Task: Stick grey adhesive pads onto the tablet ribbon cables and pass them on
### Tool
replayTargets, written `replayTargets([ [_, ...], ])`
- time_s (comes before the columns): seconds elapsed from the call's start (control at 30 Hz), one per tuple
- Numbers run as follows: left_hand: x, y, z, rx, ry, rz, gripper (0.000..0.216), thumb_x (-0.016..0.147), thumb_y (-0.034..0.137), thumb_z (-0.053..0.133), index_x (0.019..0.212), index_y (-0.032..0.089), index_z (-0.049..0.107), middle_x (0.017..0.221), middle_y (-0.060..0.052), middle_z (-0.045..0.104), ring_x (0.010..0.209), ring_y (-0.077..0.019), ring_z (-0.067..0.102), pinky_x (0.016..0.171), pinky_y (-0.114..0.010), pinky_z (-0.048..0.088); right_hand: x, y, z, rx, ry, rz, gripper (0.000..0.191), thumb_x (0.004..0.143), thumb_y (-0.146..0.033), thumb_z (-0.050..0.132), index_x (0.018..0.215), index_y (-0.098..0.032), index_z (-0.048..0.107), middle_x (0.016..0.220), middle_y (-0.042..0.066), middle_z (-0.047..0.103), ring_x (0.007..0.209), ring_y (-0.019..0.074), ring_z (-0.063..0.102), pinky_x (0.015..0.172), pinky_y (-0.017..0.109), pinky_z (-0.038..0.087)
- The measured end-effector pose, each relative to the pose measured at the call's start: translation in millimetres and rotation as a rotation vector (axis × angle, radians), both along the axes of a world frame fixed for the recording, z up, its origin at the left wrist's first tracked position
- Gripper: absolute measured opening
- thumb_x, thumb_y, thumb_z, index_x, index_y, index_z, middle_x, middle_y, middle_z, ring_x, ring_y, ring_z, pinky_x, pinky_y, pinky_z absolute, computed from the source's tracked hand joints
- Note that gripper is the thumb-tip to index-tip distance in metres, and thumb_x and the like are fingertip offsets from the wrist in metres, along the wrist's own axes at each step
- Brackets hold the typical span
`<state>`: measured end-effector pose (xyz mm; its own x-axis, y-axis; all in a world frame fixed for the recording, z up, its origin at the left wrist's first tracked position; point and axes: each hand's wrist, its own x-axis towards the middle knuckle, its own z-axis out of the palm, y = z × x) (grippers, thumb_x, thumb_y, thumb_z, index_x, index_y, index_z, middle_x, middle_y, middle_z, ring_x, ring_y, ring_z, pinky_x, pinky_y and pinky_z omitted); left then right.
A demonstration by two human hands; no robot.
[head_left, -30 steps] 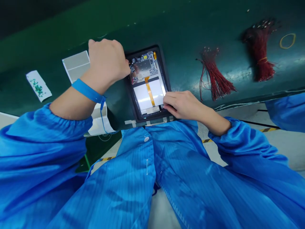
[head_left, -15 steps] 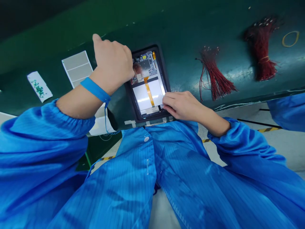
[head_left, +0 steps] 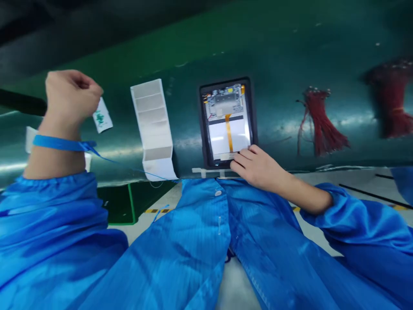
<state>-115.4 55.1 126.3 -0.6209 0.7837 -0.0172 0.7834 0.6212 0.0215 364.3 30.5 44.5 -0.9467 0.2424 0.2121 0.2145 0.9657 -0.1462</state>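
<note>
A tablet with its back off (head_left: 240,133) lies in a black frame near the table's front edge, showing a circuit board at the top and an orange ribbon cable down the middle. My right hand (head_left: 260,168) has its bent fingers on the tablet's lower right corner. Far to the left, my left hand (head_left: 71,94) is raised above the table with its fingers curled in; whatever they may hold is hidden. A blue wrist strap (head_left: 61,143) circles that wrist. Just right of the left hand is a white slip with green bits (head_left: 103,115).
Between my left hand and the tablet lies a long white strip of grey labels (head_left: 155,129), reaching the table edge. To the right are a bundle of red twisted wires (head_left: 322,122) and a larger, blurred bundle (head_left: 393,101). White tape (head_left: 203,172) marks the front edge.
My left hand has moved left, off the tablet's upper left side, to near the white slip. My right hand stays at the tablet's lower right corner. The whole view has shifted.
</note>
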Motion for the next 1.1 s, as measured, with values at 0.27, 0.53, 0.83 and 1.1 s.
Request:
replayTargets([
  [0.27, -84.2, -63.6, -45.9, -0.268, 0.149, -0.251, 0.015, 0.100, 0.009, 0.059, 0.101, -0.004, 0.067, 0.117, -0.011, 0.069, 0.136, -0.0248, 0.052, 0.128, -0.058, 0.033, -68.5, 110.9, 10.7, -0.024, -0.266, -0.355, 0.020, 0.107, -0.016, 0.057, 0.120, -0.006, 0.069, 0.113, 0.020, 0.074, 0.101, 0.0268, 0.061, 0.079, 0.039, 0.023],
  [0.53, -97.3, -97.6, -57.1, -0.151, 0.031, -0.211, 0.030, 0.088, 0.005, 0.066, 0.116, 0.006, 0.074, 0.112, -0.010, 0.065, 0.111, -0.0253, 0.045, 0.119, -0.046, 0.034, -82.1, 271.5, 25.4, -0.096, -0.220, -0.895, 0.071, 0.115, -0.060, 0.036, 0.157, -0.005, 0.051, 0.157, 0.037, 0.044, 0.146, 0.0492, 0.032, 0.111, 0.068, 0.022],
  [0.83, 4.8, -164.4, -60.6, 0.076, -0.156, -0.019, 0.029, 0.103, 0.033, 0.055, 0.113, 0.016, 0.076, 0.093, -0.009, 0.075, 0.081, -0.0255, 0.066, 0.079, -0.036, 0.048, -171.6, 103.6, 9.8, -0.151, -0.040, -0.132, 0.031, 0.108, -0.032, 0.055, 0.131, -0.015, 0.067, 0.141, 0.020, 0.062, 0.131, 0.0396, 0.050, 0.104, 0.056, 0.037],
  [1.1, 76.6, -189.0, -76.6, 0.315, -1.287, 0.248, 0.082, 0.077, 0.048, 0.089, 0.141, 0.021, 0.045, 0.099, -0.008, 0.078, 0.080, -0.0259, 0.076, 0.069, -0.034, 0.060, -205.2, 6.1, -21.2, -0.253, -0.032, 0.146, 0.060, 0.101, -0.042, 0.072, 0.146, -0.005, 0.059, 0.152, 0.025, 0.058, 0.136, 0.0392, 0.051, 0.116, 0.053, 0.037],
])
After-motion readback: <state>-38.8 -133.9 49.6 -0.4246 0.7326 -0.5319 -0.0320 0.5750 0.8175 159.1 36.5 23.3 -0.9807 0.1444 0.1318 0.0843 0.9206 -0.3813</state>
